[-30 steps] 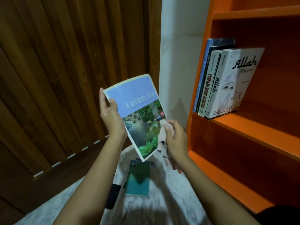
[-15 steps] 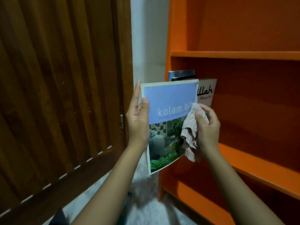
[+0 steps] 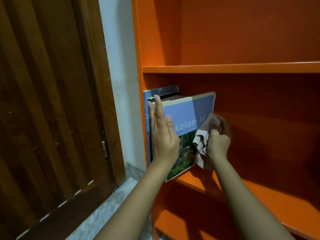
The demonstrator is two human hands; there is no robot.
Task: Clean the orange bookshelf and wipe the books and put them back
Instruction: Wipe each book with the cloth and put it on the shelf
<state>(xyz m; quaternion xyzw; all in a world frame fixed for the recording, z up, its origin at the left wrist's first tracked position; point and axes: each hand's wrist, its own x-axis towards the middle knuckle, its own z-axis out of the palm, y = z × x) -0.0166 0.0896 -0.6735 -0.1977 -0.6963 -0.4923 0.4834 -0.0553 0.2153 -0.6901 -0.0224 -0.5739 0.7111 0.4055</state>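
The left hand is lying flat, fingers straight, along the near edge of a thin blue-topped paperback book with a garden photograph on its cover, the thumb resting on the cover itself. The right hand is curling tightly round a crumpled pale checked cloth and pressing it against the cover's far side. The paperback book is standing tilted at the left end of the glossy orange wooden bookshelf, just beside a short row of upright books with a blue spine outermost.

Its lower near corner is jutting past the front of the orange shelf board, so it is likely to slide off if the flat hand lets go before it is pushed home. With nothing to its right, the row is also likely to lean over. The cloth could get trapped behind the cover.

The cloth is covering part of the title and most of the right fingers. The other books are mostly hidden. Whether the bottom edge is resting on the board cannot be told. The bookshelf is running out of frame at the right and below.
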